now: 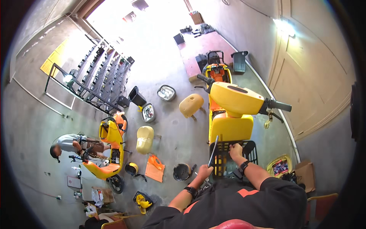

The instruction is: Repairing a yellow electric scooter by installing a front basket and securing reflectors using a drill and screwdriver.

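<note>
A yellow scooter (232,99) stands in front of me, its black front basket (249,149) toward me. My left hand (204,171) is closed around the lower end of a long, slim metal rod-like tool (214,149). The tool points up along the left side of the basket, its tip near the yellow front panel (231,128). My right hand (235,150) is over the basket, fingers curled together at its bars. What those fingers hold, if anything, is too small to tell.
At the left a person (72,143) works by a second yellow-orange scooter (114,152). Two seats (145,140), a black bucket (182,172), a yellow helmet (131,168) and parts bins (166,92) stand on the floor. A cardboard box (305,175) sits at the right.
</note>
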Available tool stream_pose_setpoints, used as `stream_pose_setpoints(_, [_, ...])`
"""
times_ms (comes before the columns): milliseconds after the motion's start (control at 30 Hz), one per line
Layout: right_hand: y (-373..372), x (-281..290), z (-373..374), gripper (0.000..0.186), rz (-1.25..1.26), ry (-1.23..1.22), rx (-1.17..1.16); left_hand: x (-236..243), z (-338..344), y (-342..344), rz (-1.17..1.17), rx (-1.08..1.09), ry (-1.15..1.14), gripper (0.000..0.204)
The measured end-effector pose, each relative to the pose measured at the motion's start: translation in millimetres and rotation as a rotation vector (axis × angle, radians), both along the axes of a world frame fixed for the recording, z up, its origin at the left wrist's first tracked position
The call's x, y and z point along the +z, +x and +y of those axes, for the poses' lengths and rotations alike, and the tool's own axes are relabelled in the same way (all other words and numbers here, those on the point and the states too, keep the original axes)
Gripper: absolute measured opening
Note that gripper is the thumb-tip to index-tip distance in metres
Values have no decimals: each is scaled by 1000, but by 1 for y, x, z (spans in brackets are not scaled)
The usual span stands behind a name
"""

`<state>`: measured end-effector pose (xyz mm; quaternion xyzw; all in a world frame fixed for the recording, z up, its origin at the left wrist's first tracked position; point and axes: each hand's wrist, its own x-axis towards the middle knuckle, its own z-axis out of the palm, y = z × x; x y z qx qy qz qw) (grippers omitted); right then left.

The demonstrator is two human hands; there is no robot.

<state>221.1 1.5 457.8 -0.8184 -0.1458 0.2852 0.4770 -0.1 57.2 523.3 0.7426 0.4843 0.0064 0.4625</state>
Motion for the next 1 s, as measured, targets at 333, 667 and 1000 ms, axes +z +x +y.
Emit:
stream_pose_setpoints(333, [7, 9, 10, 29, 325, 134, 8, -16, 7, -3, 28, 0, 7, 35])
stream_pose_setpoints(667, [25, -67, 13, 20, 1495, 546, -460, 5, 2, 0, 58, 37, -201, 33])
stream_pose_setpoints(1000, [19, -34, 28, 19, 1706, 642, -581, -12, 5, -4, 31, 93, -259, 35])
